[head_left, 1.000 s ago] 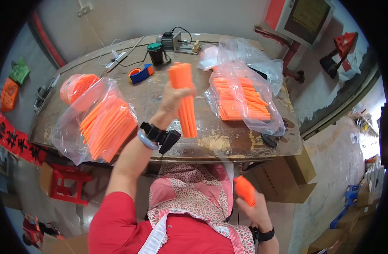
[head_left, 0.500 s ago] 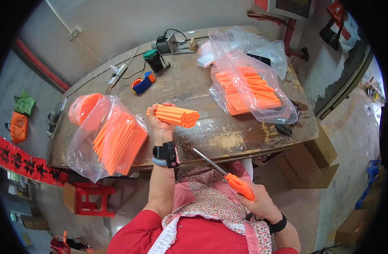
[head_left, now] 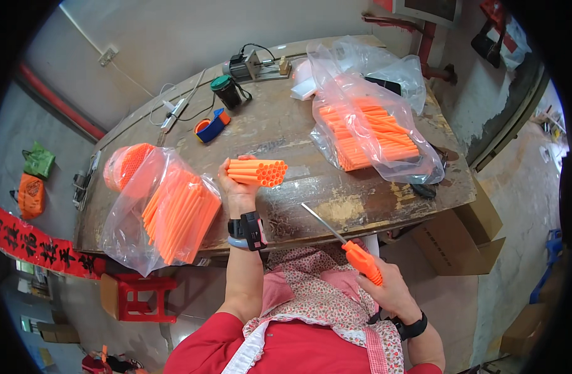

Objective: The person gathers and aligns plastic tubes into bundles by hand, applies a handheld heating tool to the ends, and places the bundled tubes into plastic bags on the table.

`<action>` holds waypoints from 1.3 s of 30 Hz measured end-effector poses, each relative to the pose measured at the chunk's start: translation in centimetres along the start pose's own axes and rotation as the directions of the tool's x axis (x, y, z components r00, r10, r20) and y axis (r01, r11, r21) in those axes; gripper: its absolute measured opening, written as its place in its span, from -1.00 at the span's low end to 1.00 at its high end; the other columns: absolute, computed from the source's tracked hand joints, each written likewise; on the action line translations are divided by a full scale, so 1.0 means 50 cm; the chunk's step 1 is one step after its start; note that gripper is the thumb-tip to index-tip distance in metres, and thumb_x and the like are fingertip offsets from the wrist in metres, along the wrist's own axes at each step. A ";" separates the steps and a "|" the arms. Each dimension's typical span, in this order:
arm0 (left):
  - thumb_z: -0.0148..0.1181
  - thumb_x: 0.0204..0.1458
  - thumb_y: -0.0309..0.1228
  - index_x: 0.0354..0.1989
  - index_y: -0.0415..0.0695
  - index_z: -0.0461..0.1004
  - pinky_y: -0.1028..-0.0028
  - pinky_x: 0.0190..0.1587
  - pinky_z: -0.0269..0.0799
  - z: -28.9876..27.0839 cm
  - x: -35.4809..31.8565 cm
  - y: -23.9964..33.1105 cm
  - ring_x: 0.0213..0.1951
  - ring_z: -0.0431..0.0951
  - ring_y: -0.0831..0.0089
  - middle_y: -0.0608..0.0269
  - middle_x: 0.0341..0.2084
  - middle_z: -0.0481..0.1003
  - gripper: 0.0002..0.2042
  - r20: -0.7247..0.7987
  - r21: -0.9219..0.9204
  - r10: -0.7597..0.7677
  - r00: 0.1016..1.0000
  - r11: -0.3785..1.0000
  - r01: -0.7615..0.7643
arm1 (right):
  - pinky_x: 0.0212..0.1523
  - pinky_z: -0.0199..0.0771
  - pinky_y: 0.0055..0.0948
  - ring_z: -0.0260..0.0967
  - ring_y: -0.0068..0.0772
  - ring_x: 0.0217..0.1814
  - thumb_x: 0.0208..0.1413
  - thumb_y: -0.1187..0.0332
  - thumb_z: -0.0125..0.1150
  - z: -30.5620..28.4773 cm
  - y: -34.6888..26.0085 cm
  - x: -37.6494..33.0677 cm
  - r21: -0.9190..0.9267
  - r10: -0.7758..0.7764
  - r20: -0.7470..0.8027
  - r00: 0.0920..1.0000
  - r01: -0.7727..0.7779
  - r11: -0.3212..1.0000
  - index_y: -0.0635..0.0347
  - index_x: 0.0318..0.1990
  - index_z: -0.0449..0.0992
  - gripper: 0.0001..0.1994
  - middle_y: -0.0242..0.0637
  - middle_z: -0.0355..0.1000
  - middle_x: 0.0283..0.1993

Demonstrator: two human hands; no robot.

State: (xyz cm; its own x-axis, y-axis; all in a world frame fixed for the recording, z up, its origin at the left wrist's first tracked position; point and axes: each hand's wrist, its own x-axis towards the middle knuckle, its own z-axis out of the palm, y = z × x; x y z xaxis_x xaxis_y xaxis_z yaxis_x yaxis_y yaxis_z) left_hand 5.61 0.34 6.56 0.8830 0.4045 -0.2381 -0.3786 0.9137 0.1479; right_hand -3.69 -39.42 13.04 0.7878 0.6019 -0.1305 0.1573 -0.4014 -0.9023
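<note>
Red banner (head_left: 43, 246) at far left, then stool (head_left: 152, 283) by the front left of the table (head_left: 280, 140). Clear bag (head_left: 125, 240) on the table's left end, loose orange tubes (head_left: 180, 215) in it; round orange pack (head_left: 129, 167) just behind. Power strip (head_left: 174, 116), blue-and-orange roll (head_left: 211, 128) and lidded cup (head_left: 227, 93) farther back, motor (head_left: 241, 67) beyond the cup.

Left hand (head_left: 232, 187) is nearer the table, clenched round a bundle (head_left: 258, 172) of orange tubes, gripping its left end. Bundle lies roughly crosswise, open ends to the right; looks held over the table, contact below can't be told.

Right of it, lower: screwdriver (head_left: 363, 263), orange handle, metal shaft. Right hand (head_left: 393, 290) grasps the handle, nearer the body than the table. Key relation: bundle is up and left of the right hand; shaft slants up-left, tip toward the bundle's open ends but apart from them.

Second bag (head_left: 417, 173) on the table's right, with tubes (head_left: 373, 137) inside. Carton (head_left: 454, 243) below that end.
</note>
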 end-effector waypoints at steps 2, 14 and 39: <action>0.25 -0.16 -0.35 -0.39 -0.14 0.29 0.22 -0.10 0.43 0.005 -0.005 -0.007 -0.29 0.46 0.26 0.19 -0.48 0.41 -0.74 -0.015 0.037 0.016 1.000 0.999 -0.015 | -0.18 0.44 -0.31 0.49 0.00 -0.21 0.03 0.37 0.24 0.008 -0.003 0.000 0.011 -0.006 0.021 1.000 0.005 1.000 0.25 0.08 0.38 -0.57 -0.01 0.48 -0.22; 0.25 -0.10 -0.27 -0.31 -0.01 0.32 0.19 -0.08 0.43 -0.013 0.007 -0.011 -0.27 0.48 0.26 0.26 -0.46 0.42 -0.75 0.136 0.236 0.345 0.929 0.899 -0.368 | -0.04 0.44 -0.26 0.44 -0.01 -0.01 0.04 0.37 0.23 0.027 -0.021 0.009 0.001 -0.103 0.016 0.995 0.103 0.995 0.20 0.11 0.38 -0.57 -0.05 0.46 -0.04; 0.30 -0.22 -0.54 -0.01 -0.24 0.32 0.19 -0.09 0.36 0.135 -0.049 -0.194 -0.17 0.45 0.06 0.02 -0.26 0.43 -0.49 0.748 -0.145 -0.640 0.173 -0.412 -0.900 | -0.19 0.38 -0.11 0.42 0.05 -0.23 -0.01 0.35 0.17 -0.040 0.074 -0.145 0.041 -0.079 -0.357 0.931 0.100 0.994 0.12 0.02 0.39 -0.62 -0.05 0.45 -0.32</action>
State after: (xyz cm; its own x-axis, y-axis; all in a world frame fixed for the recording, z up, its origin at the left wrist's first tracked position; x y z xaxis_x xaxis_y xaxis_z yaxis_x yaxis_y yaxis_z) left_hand 9.01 -9.77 12.20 0.6028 -0.5452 0.5826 -0.6784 -0.7345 0.0145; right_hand -7.60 -46.66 11.48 0.9336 0.3452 0.0964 0.2107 -0.3109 -0.9268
